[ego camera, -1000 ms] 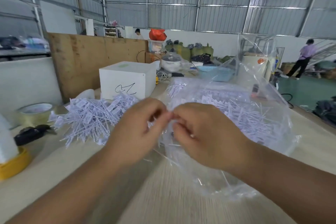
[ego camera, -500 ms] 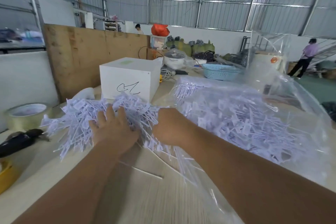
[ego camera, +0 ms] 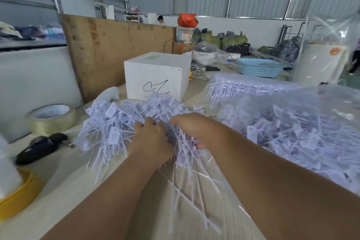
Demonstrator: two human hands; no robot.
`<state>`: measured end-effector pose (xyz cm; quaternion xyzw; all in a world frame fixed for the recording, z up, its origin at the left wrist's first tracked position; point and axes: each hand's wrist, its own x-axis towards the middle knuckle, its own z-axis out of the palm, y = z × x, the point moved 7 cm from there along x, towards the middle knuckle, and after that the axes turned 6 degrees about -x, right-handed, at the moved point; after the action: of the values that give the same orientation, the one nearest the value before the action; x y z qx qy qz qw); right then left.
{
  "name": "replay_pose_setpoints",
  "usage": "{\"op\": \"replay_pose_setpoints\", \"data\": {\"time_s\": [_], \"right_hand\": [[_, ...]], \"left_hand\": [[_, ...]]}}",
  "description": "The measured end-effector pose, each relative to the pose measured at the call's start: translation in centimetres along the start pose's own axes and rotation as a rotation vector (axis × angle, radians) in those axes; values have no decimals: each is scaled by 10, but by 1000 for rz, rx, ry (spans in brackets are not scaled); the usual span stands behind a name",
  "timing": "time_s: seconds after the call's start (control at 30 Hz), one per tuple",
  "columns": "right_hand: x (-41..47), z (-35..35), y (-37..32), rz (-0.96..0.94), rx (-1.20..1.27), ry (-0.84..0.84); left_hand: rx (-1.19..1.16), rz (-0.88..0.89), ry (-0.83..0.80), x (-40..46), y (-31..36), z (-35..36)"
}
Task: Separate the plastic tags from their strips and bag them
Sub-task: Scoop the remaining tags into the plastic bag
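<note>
A heap of loose white plastic tags [ego camera: 116,122] lies on the table in front of the white box. My left hand [ego camera: 151,140] and my right hand [ego camera: 191,128] are dug into its near right side, fingers curled round a bunch of tags whose long stems [ego camera: 187,177] trail toward me. On the right lies a clear plastic bag [ego camera: 292,126] holding many tags, its mouth by my right wrist. Behind it sits a second clear pack of tags on their strips [ego camera: 243,87].
A white box [ego camera: 157,76] with a black scribble stands behind the heap. At left are a tape roll [ego camera: 51,119], a black tool [ego camera: 41,147] and a yellow-rimmed spool [ego camera: 17,197]. A blue basket [ego camera: 259,67] sits at the back right. A wooden board [ego camera: 116,48] borders the table.
A second ago my hands pinched something together at the bag's mouth. They then reached into the loose heap and now clutch a bunch of tags, drawn a little toward me.
</note>
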<state>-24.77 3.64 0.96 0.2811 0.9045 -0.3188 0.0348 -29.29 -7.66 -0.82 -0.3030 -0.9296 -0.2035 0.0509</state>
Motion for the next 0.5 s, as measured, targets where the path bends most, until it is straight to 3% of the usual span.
{"op": "replay_pose_setpoints", "data": {"time_s": [0.13, 0.27, 0.4, 0.5], "right_hand": [[0, 0, 14, 53, 96, 99], [1, -6, 26, 171, -118, 241], [0, 6, 19, 209, -82, 184], [0, -1, 14, 108, -128, 211]], "left_hand": [[-30, 33, -9, -2, 4, -3], [-156, 13, -19, -10, 10, -11], [31, 28, -61, -15, 18, -5], [-13, 61, -118, -17, 20, 5]]}}
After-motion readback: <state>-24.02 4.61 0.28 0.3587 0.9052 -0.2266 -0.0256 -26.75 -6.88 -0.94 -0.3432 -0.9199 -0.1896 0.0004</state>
